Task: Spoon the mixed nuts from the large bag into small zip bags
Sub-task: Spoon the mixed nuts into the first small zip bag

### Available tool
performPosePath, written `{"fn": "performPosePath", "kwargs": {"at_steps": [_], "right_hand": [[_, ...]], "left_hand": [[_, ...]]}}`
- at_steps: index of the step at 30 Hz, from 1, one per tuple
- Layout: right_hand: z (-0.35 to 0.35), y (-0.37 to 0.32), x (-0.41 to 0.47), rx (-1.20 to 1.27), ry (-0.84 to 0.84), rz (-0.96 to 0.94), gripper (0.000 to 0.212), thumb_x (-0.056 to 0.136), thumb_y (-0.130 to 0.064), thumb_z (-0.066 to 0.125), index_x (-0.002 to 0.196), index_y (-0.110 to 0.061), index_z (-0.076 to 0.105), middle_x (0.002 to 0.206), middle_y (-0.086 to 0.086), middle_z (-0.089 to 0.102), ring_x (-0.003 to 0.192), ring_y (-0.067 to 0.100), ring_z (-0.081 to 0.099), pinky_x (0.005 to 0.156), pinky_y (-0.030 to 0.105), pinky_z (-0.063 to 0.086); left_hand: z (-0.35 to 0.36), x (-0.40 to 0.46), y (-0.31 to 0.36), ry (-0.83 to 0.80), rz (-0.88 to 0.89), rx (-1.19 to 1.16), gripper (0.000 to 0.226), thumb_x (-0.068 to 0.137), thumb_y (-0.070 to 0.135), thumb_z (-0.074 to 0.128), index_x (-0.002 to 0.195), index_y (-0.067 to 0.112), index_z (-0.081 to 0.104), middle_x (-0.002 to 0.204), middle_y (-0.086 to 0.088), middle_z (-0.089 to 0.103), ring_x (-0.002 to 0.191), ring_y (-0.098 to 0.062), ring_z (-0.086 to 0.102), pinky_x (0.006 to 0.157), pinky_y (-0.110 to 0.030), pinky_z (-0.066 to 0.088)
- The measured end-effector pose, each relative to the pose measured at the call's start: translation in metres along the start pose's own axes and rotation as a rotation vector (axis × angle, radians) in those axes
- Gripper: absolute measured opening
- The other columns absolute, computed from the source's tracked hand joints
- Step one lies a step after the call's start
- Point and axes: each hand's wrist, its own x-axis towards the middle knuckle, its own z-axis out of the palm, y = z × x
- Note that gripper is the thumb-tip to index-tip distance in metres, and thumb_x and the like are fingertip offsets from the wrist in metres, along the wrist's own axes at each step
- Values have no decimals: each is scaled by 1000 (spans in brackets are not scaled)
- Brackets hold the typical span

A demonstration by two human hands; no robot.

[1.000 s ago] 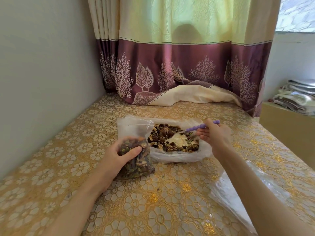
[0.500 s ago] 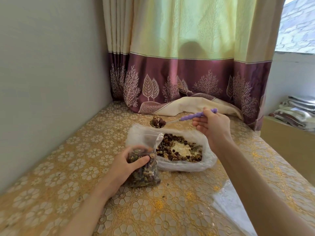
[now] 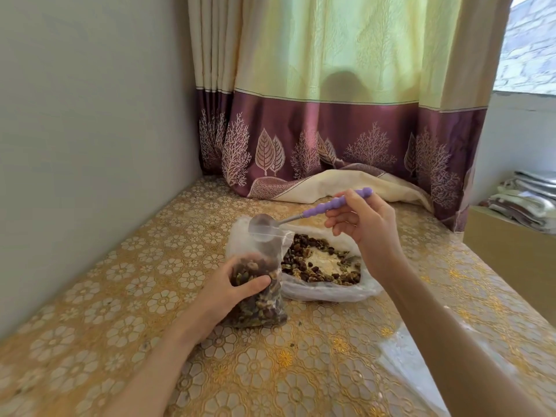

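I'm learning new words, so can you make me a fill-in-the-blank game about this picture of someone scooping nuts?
1. The left hand holds the small zip bag, which stands ____ on the table.
2. The right hand holds a spoon with a ____ handle.
3. The spoon's bowl is at the ____ of the small zip bag.
4. The large bag lies on the table, its top ____.

Missing words: upright; purple; mouth; open

No text, label, brand or number can be read anywhere. The clear plastic bags bear no legible print.
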Motion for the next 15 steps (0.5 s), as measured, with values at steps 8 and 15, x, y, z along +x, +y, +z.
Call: {"fn": "performPosePath", "kwargs": {"at_steps": [8,15], "right_hand": [[-28,12,1,20,370,90,28,99,-20,47,79,-5,60,59,2,69,51,11,61,48,18,50],[-57,37,-8,-268,457,147,29,98,-19,50,74,-5,57,49,1,64,43,6,59,42,16,47]], "left_hand": [[1,0,0,-10,37,68,54,58,44,82,107,39,61,106,10,67,102,-9,61,90,-32,48],[1,1,-2,-10,45,95,61,48,52,79,105,41,61,105,10,68,101,-8,62,89,-32,49]]}}
